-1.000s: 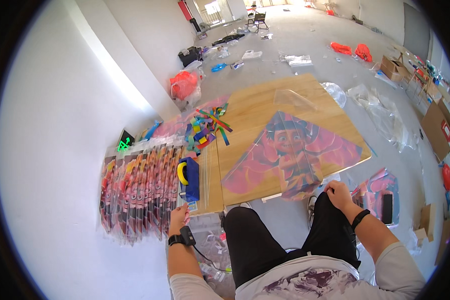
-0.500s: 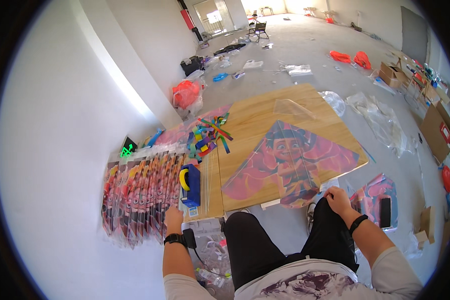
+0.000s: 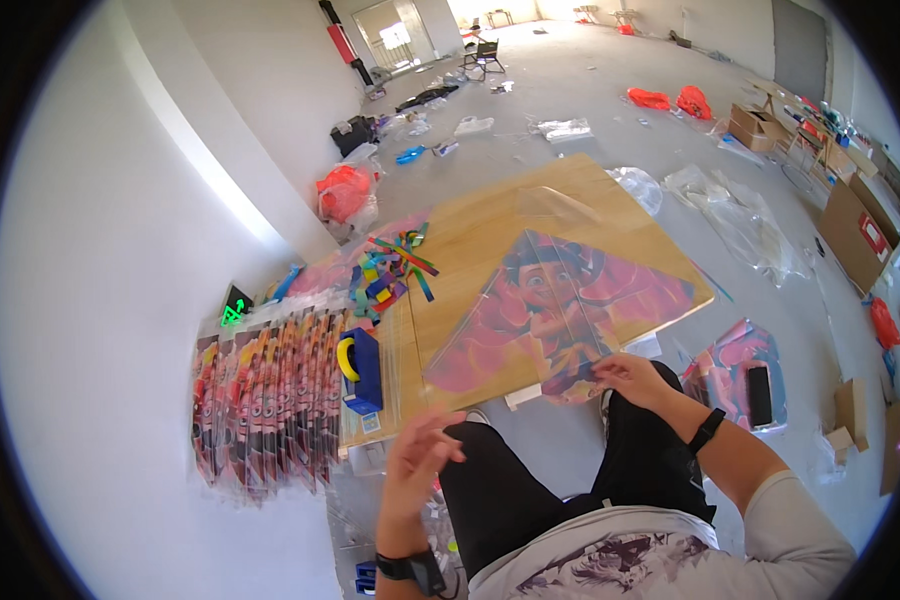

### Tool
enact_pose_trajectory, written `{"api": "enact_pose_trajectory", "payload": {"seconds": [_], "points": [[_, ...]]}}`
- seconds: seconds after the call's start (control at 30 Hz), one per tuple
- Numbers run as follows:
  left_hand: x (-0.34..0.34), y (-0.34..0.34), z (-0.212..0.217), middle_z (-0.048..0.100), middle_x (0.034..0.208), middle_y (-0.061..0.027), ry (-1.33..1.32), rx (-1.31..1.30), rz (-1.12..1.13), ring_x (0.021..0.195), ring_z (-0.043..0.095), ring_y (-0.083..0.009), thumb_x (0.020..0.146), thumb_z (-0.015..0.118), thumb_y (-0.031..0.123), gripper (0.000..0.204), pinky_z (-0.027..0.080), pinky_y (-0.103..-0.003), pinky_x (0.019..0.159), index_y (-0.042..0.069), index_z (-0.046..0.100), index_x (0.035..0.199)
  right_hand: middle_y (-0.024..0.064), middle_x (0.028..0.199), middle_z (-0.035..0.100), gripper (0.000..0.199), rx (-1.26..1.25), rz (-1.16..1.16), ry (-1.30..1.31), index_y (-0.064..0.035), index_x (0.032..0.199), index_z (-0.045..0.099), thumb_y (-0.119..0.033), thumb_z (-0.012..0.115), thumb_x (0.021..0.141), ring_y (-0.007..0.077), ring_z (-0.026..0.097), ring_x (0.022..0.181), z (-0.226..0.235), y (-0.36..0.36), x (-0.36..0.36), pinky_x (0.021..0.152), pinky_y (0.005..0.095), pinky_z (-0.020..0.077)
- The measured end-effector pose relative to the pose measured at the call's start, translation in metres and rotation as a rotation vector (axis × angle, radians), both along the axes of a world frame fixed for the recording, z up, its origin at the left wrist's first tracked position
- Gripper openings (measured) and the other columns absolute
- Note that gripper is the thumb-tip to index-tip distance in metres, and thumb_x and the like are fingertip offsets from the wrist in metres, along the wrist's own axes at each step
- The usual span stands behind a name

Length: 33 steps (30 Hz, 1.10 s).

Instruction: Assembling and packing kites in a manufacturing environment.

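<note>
A pink and purple kite [image 3: 560,310], printed with a cartoon figure, is spread flat on the wooden table [image 3: 470,225]. Its lower tip reaches past the near edge. My right hand [image 3: 632,381] is at that lower tip, fingers loosely stretched and apart; whether they touch the kite I cannot tell. My left hand [image 3: 420,455] hangs in the air above my left thigh, fingers spread, nothing in it. Beyond it, a blue tape dispenser [image 3: 364,375] with a yellow roll stands at the table's near left. Behind the dispenser lies a heap of multicoloured ribbons [image 3: 385,275].
Many bagged printed kites [image 3: 265,400] stand in a row at the left by the wall. On the right, a dark phone [image 3: 760,396] lies on a printed package [image 3: 725,370]. Clear plastic sheeting [image 3: 735,215] and a cardboard box [image 3: 857,235] are on the floor farther right.
My left hand has moved right, away from the row of bagged kites, and opened. My right hand has gone from my knee to the kite's lower tip. The view has shifted slightly.
</note>
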<state>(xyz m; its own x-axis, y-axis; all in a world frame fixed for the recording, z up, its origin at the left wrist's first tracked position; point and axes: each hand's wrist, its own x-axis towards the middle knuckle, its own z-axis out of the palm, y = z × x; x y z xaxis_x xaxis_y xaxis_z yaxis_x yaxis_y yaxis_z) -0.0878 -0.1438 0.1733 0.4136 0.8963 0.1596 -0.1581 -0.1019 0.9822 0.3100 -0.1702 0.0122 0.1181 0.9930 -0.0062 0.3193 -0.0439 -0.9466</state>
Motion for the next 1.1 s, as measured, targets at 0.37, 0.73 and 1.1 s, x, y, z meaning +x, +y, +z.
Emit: {"api": "enact_pose_trajectory", "payload": {"seconds": [0.37, 0.73, 1.1], "points": [[0.083, -0.041, -0.005, 0.062, 0.135, -0.0154, 0.199, 0.304, -0.517, 0.08, 0.065, -0.0165, 0.087, 0.068, -0.005, 0.063, 0.053, -0.03, 0.079, 0.001, 0.047, 0.146, 0.0075, 0.109, 0.071, 0.02, 0.393, 0.363, 0.135, -0.0058, 0.112, 0.07, -0.009, 0.07, 0.093, 0.0191, 0.066, 0.1, 0.159, -0.053, -0.078, 0.09, 0.033, 0.0502], [0.082, -0.038, -0.057, 0.049, 0.149, -0.0141, -0.069, -0.585, -0.655, 0.12, 0.06, -0.0274, 0.107, 0.046, 0.041, 0.064, 0.041, -0.042, 0.106, -0.002, 0.035, 0.154, 0.0068, 0.094, 0.072, 0.01, 0.401, 0.219, 0.081, -0.0055, 0.099, 0.071, -0.002, 0.07, 0.09, 0.018, 0.07, 0.087, 0.173, -0.088, -0.085, 0.078, 0.031, 0.0522], [0.105, -0.031, -0.02, 0.066, 0.103, -0.0074, 0.155, 0.26, -0.054, 0.093, 0.062, -0.0143, 0.088, 0.073, -0.002, 0.02, 0.049, -0.029, 0.087, -0.001, 0.064, 0.105, 0.0052, 0.085, 0.072, 0.015, 0.136, 0.179, -0.031, -0.0051, 0.104, 0.07, -0.008, 0.073, 0.09, 0.0123, 0.068, 0.078, 0.185, -0.078, -0.101, 0.072, 0.0282, 0.0551]]}}
